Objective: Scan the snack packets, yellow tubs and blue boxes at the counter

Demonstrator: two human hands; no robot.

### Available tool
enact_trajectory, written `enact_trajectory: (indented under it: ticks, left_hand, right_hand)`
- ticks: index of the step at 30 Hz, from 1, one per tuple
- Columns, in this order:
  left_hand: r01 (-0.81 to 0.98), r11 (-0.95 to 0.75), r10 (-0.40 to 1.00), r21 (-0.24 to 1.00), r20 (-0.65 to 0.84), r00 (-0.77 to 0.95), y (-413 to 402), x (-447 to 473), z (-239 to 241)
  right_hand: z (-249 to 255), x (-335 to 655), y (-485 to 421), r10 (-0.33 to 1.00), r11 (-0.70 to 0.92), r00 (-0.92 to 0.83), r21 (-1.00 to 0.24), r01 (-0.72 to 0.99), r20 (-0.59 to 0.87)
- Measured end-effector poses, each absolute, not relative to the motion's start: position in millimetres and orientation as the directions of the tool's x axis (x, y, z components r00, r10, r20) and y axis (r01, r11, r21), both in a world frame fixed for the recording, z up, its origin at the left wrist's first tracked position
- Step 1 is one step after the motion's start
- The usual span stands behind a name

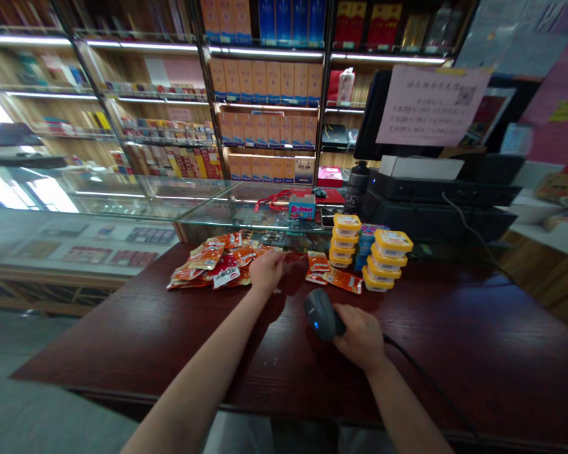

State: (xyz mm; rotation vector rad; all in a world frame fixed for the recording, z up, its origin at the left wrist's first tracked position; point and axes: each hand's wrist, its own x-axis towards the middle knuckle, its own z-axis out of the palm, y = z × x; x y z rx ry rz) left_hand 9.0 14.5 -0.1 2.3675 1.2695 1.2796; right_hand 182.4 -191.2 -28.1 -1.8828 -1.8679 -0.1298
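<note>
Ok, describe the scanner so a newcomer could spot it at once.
On the dark wooden desk, find the right hand, nearer the wearer than the yellow-lidded tubs. It grips the scanner, a dark grey, gun-shaped device. Unlike the orange packets and tubs behind it, it shows a glowing blue light.

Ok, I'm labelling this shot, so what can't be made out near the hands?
All in the head view:
Left hand: whether it holds anything; the hand itself hides this.
Scanner: its handle, mostly covered by the right hand.
Orange packets: fine print, too small and blurred.
Blue packs: partly hidden behind the yellow tubs.
</note>
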Motion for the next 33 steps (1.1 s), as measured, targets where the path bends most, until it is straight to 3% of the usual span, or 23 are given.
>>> enact_trajectory:
  ticks: [3, 5, 7, 19, 21, 24, 28, 33]
  left_hand:
    - [0.218, -0.561, 0.826, 0.798, 0.558, 0.08, 8, -1, 1]
    - [-0.053, -0.477, 0.877, 0.877, 0.479, 0.041, 2, -10, 0]
    - [-0.201, -0.411, 0.907, 0.889, 0.422, 0.01, -2, -17, -2]
    - [-0.365, -0.202, 0.978, 0.909, 0.204, -0.034, 2, -31, -11]
    - [-0.382, -0.166, 0.984, 0.909, 0.175, -0.013, 2, -31, -14]
    - [-0.395, -0.148, 0.986, 0.907, 0.164, 0.007, 2, -29, -16]
    - [-0.4, -0.164, 0.985, 0.902, 0.171, -0.017, 1, -30, -16]
    - [-0.392, -0.19, 0.98, 0.9, 0.196, -0.026, 3, -32, -19]
  right_hand:
    - [-29, 183, -192, 0.907, 0.06, 0.061, -0.272, 0.96, 0.416]
    - [-30, 183, -192, 0.902, 0.068, 0.059, -0.275, 0.959, 0.427]
    - [-31, 183, -192, 0.899, 0.067, 0.061, -0.275, 0.959, 0.433]
    - [-28, 177, -191, 0.881, 0.045, 0.082, -0.255, 0.966, 0.466]
    - [-20, 171, -188, 0.885, 0.023, 0.127, -0.315, 0.949, 0.447]
    - [-5, 158, -181, 0.891, 0.019, 0.212, -0.5, 0.866, 0.401]
    - [14, 139, -170, 0.906, 0.161, 0.191, -0.724, 0.671, 0.379]
    - [24, 124, -164, 0.935, 0.215, 0.12, -0.802, 0.558, 0.335]
